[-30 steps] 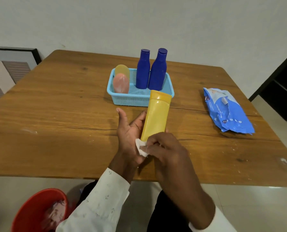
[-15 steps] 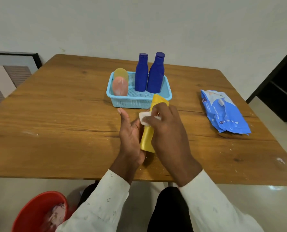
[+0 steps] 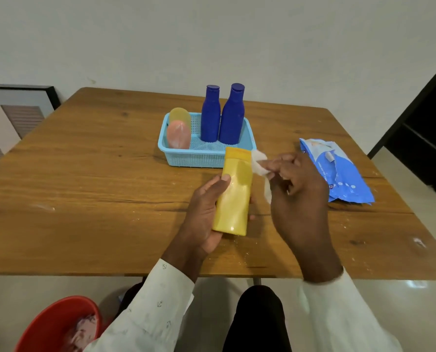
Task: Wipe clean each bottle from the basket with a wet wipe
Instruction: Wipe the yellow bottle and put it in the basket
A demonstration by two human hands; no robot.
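Note:
My left hand grips a yellow bottle from the side and below, cap pointing toward the basket. Just right of the bottle's cap, my right hand pinches a white wet wipe, apart from the bottle. The light blue basket stands behind on the wooden table. It holds two upright dark blue bottles, a pink bottle and a pale yellow bottle behind the pink one.
A blue pack of wet wipes lies on the table at the right. A red bin with used wipes sits on the floor at lower left. A dark doorway is at the far right.
My right hand wiped up the yellow bottle from its bottom to its cap, then came off to the right with the wipe. The left hand now wraps the bottle more fully.

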